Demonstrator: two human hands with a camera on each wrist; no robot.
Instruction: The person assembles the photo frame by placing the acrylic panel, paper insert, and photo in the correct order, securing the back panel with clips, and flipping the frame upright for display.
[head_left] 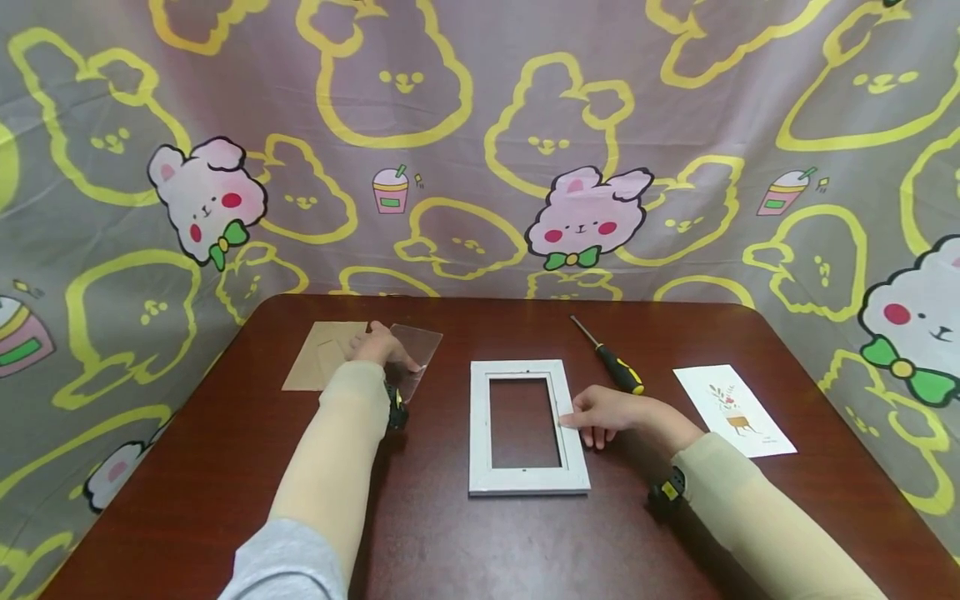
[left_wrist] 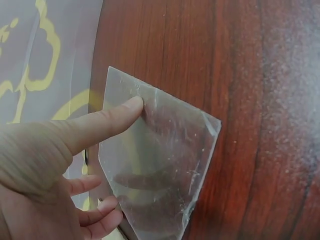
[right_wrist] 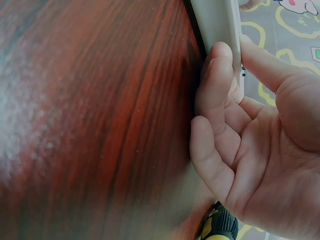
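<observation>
In the head view my left hand is at the far left, holding a clear rectangular pane. The left wrist view shows the thumb lying on the face of the pane, which has scratches and chipped edges; the other fingers are at its near edge, partly behind it. My right hand grips the right side of a white picture frame with an open middle. Thumb and fingers are on either side of that frame's edge in the right wrist view.
Brown backing board lies beside the pane. A screwdriver with a black and yellow handle lies beyond the right hand. Farther right is a white card with a plant drawing. A patterned curtain surrounds the dark wooden table.
</observation>
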